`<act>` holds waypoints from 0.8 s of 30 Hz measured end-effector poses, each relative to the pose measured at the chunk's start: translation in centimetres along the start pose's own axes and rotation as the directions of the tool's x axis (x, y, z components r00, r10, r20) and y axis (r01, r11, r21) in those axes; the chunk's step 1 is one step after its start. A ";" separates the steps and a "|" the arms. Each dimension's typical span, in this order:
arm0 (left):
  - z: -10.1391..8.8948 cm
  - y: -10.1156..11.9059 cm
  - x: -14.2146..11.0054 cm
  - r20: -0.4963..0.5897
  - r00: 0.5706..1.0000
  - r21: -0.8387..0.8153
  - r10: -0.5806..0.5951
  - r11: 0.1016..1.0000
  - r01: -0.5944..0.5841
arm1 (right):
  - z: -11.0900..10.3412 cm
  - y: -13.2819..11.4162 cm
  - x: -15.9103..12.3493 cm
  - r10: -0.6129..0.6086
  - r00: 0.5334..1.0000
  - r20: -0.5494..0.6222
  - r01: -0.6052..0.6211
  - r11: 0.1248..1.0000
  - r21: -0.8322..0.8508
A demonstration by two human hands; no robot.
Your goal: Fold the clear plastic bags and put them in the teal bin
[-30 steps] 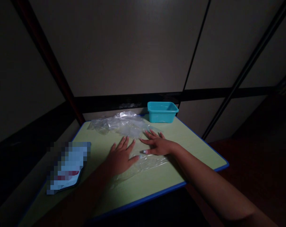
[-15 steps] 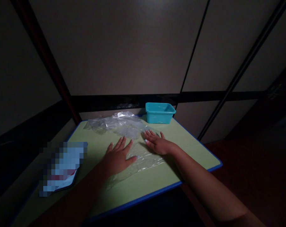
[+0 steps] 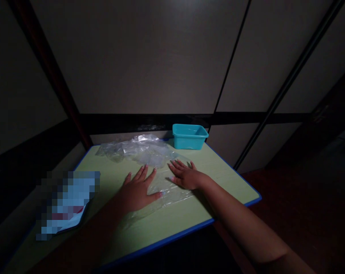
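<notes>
Teal plastic tub (image 3: pixel 188 137) sits at the far edge of the green desk (image 3: pixel 229 186); left hand (image 3: pixel 136 192) and right hand (image 3: pixel 186 176) lie spread flat on clear plastic film (image 3: pixel 172 196), pinching nothing.

Left hand (image 3: pixel 136 191) and right hand (image 3: pixel 186 177) lie flat, palms down (fingers (image 3: pixel 142 175) splayed), side by side.

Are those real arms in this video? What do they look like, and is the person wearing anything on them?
Yes, a person's. The left forearm and right forearm show no sleeves. The left hand and right hand are ungloved, with no visible watch or bracelet. The fingers have longish nails, perhaps polished.
</notes>
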State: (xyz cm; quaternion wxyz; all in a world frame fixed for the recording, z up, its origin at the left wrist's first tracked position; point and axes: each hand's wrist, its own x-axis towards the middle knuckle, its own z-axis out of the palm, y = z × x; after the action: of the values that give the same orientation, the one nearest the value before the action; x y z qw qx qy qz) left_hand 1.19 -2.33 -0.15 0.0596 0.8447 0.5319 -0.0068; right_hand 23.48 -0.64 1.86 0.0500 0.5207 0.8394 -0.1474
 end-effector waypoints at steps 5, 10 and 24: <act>0.2 -0.1 0.0 -0.017 1.000 0.001 0.016 1.000 -0.016 | -0.3 1.2 0.0 0.161 0.987 -0.009 -0.162 0.986 -0.035; 0.3 -1.0 0.4 -0.109 0.993 0.044 0.037 0.999 -0.032 | -0.5 1.3 -0.1 0.170 0.984 -0.057 -0.172 0.985 -0.026; -0.9 -2.8 0.5 -0.113 0.965 0.144 -0.235 0.957 0.250 | 0.0 1.3 0.1 0.127 0.991 -0.035 -0.128 0.991 -0.036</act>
State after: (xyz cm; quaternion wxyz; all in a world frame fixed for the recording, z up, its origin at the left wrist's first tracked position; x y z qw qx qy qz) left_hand -1.19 -0.57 0.41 -0.0337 0.7744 0.6316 -0.0161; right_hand 24.54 -0.01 1.56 0.0554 0.5745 0.8078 -0.1194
